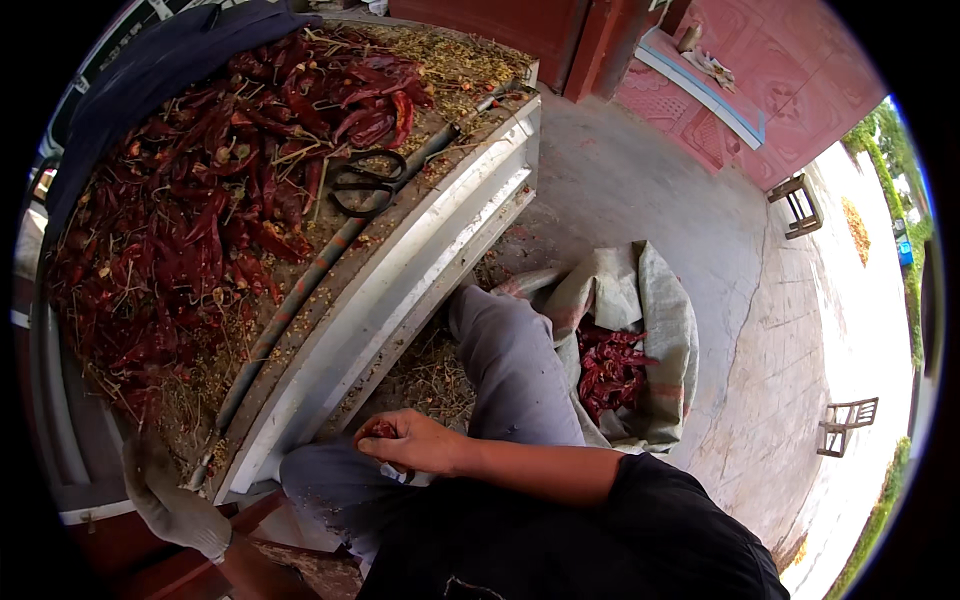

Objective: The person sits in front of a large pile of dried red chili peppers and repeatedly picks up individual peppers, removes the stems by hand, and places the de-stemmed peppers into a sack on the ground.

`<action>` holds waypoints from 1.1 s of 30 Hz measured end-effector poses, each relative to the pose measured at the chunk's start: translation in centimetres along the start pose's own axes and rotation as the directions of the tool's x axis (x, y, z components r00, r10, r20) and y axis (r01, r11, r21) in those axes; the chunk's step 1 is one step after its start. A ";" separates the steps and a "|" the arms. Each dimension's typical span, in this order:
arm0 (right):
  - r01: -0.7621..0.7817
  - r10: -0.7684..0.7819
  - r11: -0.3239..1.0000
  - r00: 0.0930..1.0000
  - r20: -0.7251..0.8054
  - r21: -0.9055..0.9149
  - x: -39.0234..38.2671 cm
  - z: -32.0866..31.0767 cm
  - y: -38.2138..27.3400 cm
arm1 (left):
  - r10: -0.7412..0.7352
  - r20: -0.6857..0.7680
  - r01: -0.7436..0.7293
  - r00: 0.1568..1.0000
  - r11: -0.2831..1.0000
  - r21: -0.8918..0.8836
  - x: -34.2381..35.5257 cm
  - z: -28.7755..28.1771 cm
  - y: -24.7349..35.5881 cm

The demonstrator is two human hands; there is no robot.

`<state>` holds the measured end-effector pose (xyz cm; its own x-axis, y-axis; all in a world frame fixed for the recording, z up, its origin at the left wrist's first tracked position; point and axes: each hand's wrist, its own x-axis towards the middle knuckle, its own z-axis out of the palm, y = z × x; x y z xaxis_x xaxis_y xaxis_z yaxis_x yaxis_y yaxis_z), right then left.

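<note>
Dried red chilies (190,210) are heaped across a raised, dirt-strewn work surface on the left. At its near end, my left hand (170,500), in a grey glove, reaches to the lowest chilies with its fingers together; what it grips is unclear. My bare right hand (410,445) is closed around a dark red chili piece over my lap. Black scissors (365,185) lie beside the heap, near the surface's white-faced edge. A pale woven sack (665,360) holding red chilies (610,370) stands on the floor to the right of my knee.
A dark cloth (140,70) covers the heap's far left. Seeds and stalks litter the floor (420,380) beside my leg. A pink tiled wall with a ledge (700,90) is at the back right; two wooden chairs (795,205) stand along the paved floor's right side.
</note>
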<state>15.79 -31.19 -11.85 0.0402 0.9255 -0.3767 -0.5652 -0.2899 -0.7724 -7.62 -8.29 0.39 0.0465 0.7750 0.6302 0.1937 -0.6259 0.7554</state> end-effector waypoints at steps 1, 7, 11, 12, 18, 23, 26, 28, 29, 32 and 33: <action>-0.003 0.003 1.000 1.000 0.029 0.012 0.4 0.1 -0.9 | -0.035 0.029 0.031 0.999 0.994 0.105 -1.9 1.1 0.5; 0.005 -0.016 0.991 0.997 0.074 0.136 6.1 1.2 -5.0 | 0.224 0.457 -0.451 0.861 0.750 0.483 -6.8 6.8 1.6; -0.017 0.008 0.994 0.996 0.087 0.109 8.7 3.6 -6.1 | 0.191 0.529 -0.471 0.827 0.749 0.466 -7.5 6.9 0.6; -0.019 0.011 0.995 0.996 0.086 0.098 9.3 4.1 -6.4 | 0.201 0.554 -0.496 0.808 0.739 0.455 -7.5 7.0 0.8; 0.056 -0.051 0.992 0.998 -0.044 0.114 10.3 4.9 -6.1 | 0.131 0.601 -0.398 0.788 0.854 0.336 -7.3 6.7 2.0; 0.110 -0.110 0.994 0.994 0.006 0.003 9.6 4.2 -5.9 | -0.450 0.377 0.373 0.810 0.890 0.262 -6.9 6.1 0.3; 0.163 -0.158 0.968 0.987 0.043 -0.191 9.3 3.7 -5.7 | -0.577 0.440 0.506 0.688 0.816 0.279 -5.3 7.2 1.1; 0.203 -0.193 0.918 0.979 0.063 -0.340 9.3 3.3 -5.6 | -0.653 0.500 0.638 0.569 0.734 0.231 -4.6 7.6 1.4; 0.214 -0.203 0.896 0.977 0.070 -0.388 9.5 3.1 -5.5 | -0.646 0.510 0.656 0.568 0.730 0.193 -4.7 7.6 1.2; 0.221 -0.202 0.851 0.975 0.091 -0.477 9.6 3.4 -5.4 | -0.597 0.521 0.658 0.610 0.748 0.088 -5.2 7.3 0.9; 0.215 -0.195 0.840 0.976 0.092 -0.499 9.5 3.5 -5.6 | -0.556 0.518 0.625 0.650 0.779 0.052 -5.4 7.6 1.1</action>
<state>16.46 -19.95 -9.27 0.0741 0.9827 -0.1700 -0.0551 -0.1661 -0.9846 -0.24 -12.52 -3.57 0.4301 0.8968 -0.1036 0.2307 0.0018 0.9730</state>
